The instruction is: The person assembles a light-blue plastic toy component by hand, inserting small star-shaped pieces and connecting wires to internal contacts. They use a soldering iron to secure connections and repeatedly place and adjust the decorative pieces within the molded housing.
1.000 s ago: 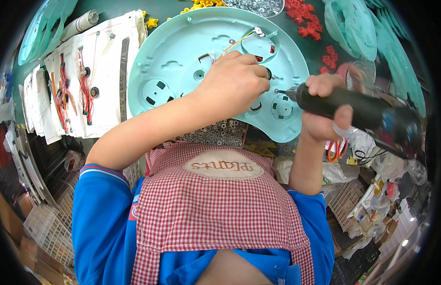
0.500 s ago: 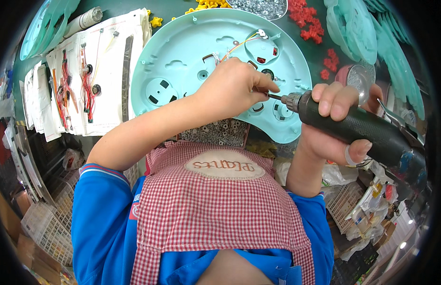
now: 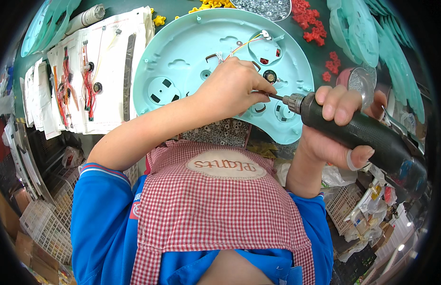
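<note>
A turquoise, curved plastic shell lies on the table in front of me, its ribbed inside facing up. My right hand wraps round a black electric screwdriver, held tilted with its bit pointing left over the shell. At the bit's tip my left hand is pinched shut; whatever sits between its fingers is too small to make out. Just beyond those fingertips is a small round black part in the shell. Yellow and red wires run from a white connector toward my left hand, which covers their other end.
Wire bundles lie on white sheets at the left. Red star-shaped pieces, yellow pieces and a bowl of small clear parts are at the back. More turquoise shells stand right. A tray of metal screws sits near my apron.
The pinched left fingers and the screwdriver bit stay together, with only a very slight shift. The shell appears a few pixels further right, as does much of the table.
</note>
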`<act>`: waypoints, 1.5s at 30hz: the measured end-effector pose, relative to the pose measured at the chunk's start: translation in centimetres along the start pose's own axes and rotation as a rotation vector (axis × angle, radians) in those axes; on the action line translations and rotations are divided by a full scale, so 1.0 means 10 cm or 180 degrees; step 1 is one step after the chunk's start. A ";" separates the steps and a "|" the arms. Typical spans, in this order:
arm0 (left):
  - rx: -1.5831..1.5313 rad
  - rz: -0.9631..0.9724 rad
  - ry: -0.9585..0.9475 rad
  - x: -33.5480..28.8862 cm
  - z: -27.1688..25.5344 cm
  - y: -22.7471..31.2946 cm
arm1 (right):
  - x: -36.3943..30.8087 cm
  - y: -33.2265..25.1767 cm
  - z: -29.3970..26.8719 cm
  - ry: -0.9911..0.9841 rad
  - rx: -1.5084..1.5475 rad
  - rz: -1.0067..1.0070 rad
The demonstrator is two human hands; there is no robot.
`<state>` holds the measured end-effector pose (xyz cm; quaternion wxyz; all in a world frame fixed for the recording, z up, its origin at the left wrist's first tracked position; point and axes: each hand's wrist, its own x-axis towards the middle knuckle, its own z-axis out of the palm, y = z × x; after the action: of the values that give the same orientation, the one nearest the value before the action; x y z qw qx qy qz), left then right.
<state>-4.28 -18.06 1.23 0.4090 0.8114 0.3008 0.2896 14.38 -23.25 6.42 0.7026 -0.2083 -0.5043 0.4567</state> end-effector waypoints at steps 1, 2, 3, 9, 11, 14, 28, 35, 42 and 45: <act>-0.0282 -0.0229 -0.0112 0.00 -0.01 0.01 | 0.00 -0.01 0.00 0.0002 0.0004 -0.0011; -0.0562 -0.0454 -0.0228 0.00 -0.03 0.04 | 0.00 -0.02 0.00 0.0004 -0.0005 -0.0025; -0.0842 -0.0680 -0.0343 0.01 -0.04 0.06 | 0.00 -0.02 0.01 0.0012 -0.0025 -0.0036; -0.0747 -0.0615 -0.0216 -0.01 0.00 0.04 | 0.00 0.00 0.02 -0.0031 0.0013 -0.0059; -0.0628 -0.0475 -0.0158 -0.01 0.00 0.06 | 0.01 0.03 0.02 -0.0085 0.0062 -0.0071; -0.0539 -0.0431 -0.0066 0.00 0.02 0.06 | 0.00 0.02 0.01 -0.0105 0.0094 -0.0050; -0.0468 -0.0664 -0.0249 0.03 -0.05 0.07 | 0.00 0.03 0.02 -0.0062 -0.0015 -0.0031; 0.0101 -0.0056 -0.0096 -0.01 -0.03 0.01 | 0.02 0.03 0.04 -0.0036 -0.0030 0.0004; 0.0993 0.0201 0.0071 -0.08 -0.04 -0.01 | 0.03 0.13 0.13 0.0179 -0.0054 0.0011; 0.0066 -0.0276 -0.0210 -0.07 -0.10 -0.04 | 0.08 0.18 0.13 -0.0099 -0.0028 0.0048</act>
<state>-5.61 -17.86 1.22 0.4224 0.8109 0.3250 0.2416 12.49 -21.88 5.98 0.6903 -0.2080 -0.5156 0.4630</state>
